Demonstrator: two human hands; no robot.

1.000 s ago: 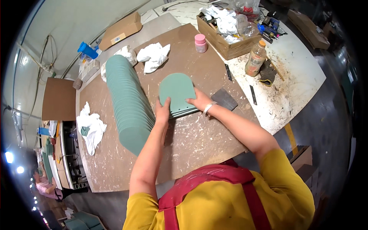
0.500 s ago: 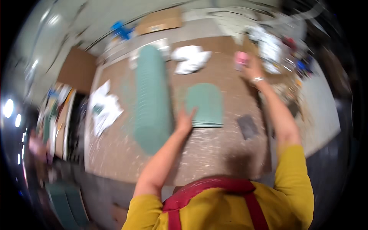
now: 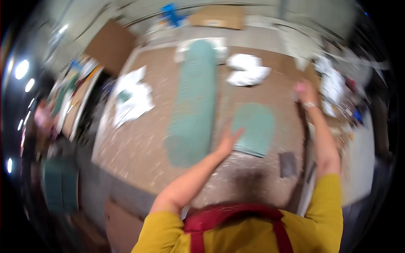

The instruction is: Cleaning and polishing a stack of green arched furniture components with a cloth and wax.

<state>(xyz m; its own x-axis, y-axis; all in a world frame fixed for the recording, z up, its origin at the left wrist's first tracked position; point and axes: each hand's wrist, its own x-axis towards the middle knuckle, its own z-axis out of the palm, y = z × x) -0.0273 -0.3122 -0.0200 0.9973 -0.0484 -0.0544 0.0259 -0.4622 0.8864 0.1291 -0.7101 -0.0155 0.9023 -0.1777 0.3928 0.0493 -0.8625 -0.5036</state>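
Observation:
My left hand (image 3: 228,141), thumb and fingers apart, rests at the left near edge of a short stack of green sheets (image 3: 255,126) with a rounded far end. Left of it lies a long green row of close-packed, overlapping pieces (image 3: 194,101), reaching toward the back of the table. My right hand (image 3: 307,93) is raised near the table's right edge, its fingers closed around a small pink object (image 3: 300,86). Blur and the fingers hide most of that object, so its kind is unclear.
Crumpled white cloths (image 3: 248,69) lie behind the stack, with white sheeting (image 3: 133,97) at the left. A dark grey rectangular pad (image 3: 287,164) sits near right. A cardboard box (image 3: 217,17) stands at the back; clutter and clear plastic (image 3: 331,84) crowd the right side.
The view has turned, so the table and its things appear farther right. My left hand stays at the green stack. The pink object remains in my right hand, now more covered by the fingers.

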